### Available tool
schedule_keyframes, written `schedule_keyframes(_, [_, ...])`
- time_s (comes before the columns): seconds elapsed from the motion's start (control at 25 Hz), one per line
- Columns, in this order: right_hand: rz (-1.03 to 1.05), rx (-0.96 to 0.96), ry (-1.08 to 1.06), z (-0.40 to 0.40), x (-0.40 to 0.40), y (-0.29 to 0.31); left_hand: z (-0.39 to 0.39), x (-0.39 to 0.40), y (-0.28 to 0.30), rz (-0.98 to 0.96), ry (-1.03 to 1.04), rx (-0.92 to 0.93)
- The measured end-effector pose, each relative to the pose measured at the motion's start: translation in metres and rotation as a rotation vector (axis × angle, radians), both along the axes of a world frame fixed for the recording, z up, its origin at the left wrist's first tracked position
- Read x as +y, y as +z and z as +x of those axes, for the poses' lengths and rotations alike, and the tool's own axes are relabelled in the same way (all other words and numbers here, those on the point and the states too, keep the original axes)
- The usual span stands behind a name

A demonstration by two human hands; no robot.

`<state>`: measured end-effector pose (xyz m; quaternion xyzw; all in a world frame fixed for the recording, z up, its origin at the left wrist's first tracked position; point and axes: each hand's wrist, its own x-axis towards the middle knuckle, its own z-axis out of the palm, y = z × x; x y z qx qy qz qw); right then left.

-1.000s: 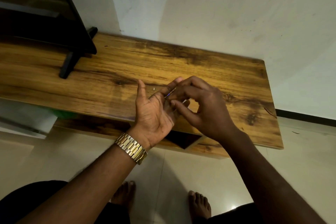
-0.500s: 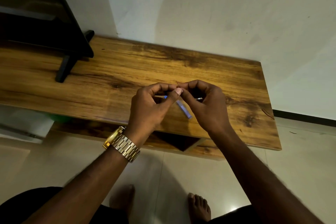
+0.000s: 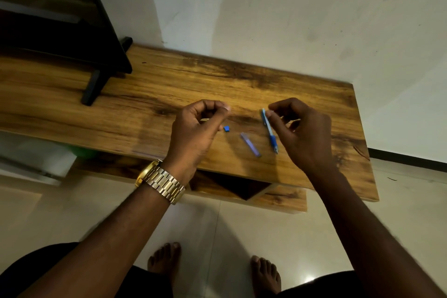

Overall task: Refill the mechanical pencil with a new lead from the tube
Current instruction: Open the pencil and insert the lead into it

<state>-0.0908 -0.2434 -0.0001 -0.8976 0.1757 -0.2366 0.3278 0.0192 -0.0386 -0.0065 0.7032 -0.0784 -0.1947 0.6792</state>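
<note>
A blue mechanical pencil [image 3: 269, 129] lies slanted on the wooden table [image 3: 145, 113], tip toward me. My right hand [image 3: 303, 135] has thumb and forefinger pinched at its upper end. Left of the pencil, the pale violet lead tube [image 3: 250, 144] lies on the wood with no hand on it. Its small blue cap [image 3: 226, 128] rests further left, beside my left hand [image 3: 197, 133]. That hand hovers with thumb and forefinger pressed together. Any lead between them is too thin to see.
A black TV [image 3: 60, 22] on a black foot [image 3: 93, 87] stands at the table's back left. A white wall rises behind the table. A lower shelf [image 3: 242, 191] sits under the front edge. My bare feet are on the tiled floor below.
My hands were joined over the tube; they have moved apart. The tube now lies on the table, with the cap and pencil in view beside it.
</note>
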Motion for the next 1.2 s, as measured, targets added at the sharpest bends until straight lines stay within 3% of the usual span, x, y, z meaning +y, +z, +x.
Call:
schedule_keyframes(0.08, [0.000, 0.135, -0.140, 0.001, -0.015, -0.010, 0.006, 0.003, 0.004, -0.008, 0.052, -0.017])
schedule_keyframes(0.2, [-0.036, 0.334, -0.169, 0.007, -0.020, -0.030, 0.010, 0.006, 0.007, -0.031, 0.060, 0.008])
schedule_keyframes(0.48, [-0.202, 0.398, -0.152, 0.021, -0.004, -0.049, 0.005, 0.006, 0.005, -0.060, 0.042, 0.108])
schedule_keyframes(0.64, [-0.010, 0.176, -0.062, 0.016, 0.007, -0.023, 0.005, 0.005, 0.009, -0.179, 0.042, 0.187])
schedule_keyframes(0.76, [-0.003, 0.057, 0.114, 0.001, 0.025, -0.006, 0.004, 0.004, 0.011, -0.237, 0.038, 0.193])
schedule_keyframes(1.2, [-0.038, 0.062, 0.179, -0.005, 0.030, -0.001, -0.001, -0.003, 0.010, -0.303, 0.013, 0.136])
